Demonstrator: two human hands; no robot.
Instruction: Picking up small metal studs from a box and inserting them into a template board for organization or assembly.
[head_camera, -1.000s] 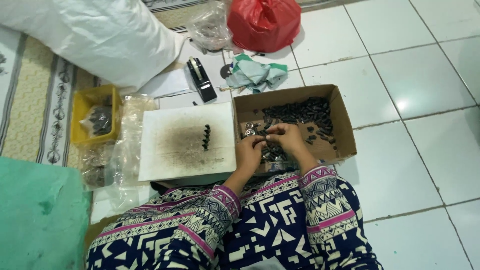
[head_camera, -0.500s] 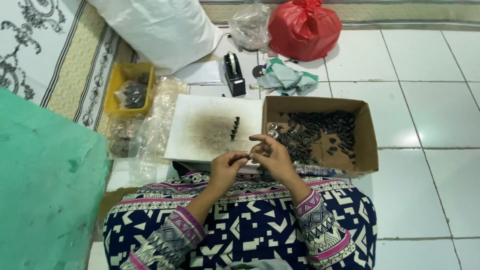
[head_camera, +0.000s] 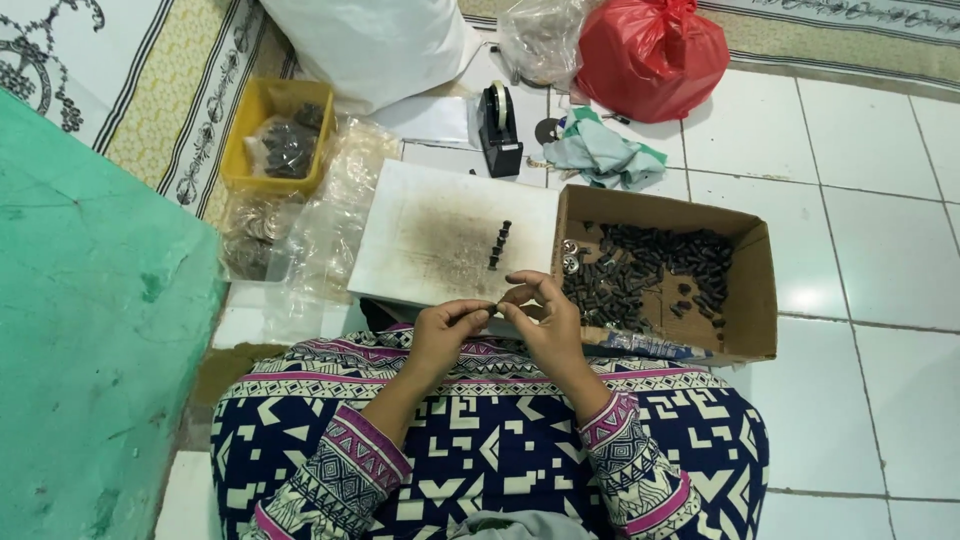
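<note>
Both hands meet over the lap: left hand (head_camera: 447, 330) and right hand (head_camera: 540, 318) pinch one small dark piece (head_camera: 494, 307) between fingertips, lying crosswise, white board (head_camera: 420, 240) just beyond

two hands (head_camera: 500, 325), one cardboard box (head_camera: 755, 290), one red bag (head_camera: 650, 55)

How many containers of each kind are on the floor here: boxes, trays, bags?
Cardboard box: 1
Yellow tray: 1
Red bag: 1
White bag: 1
Clear bag by the red bag: 1
Total: 5
</note>
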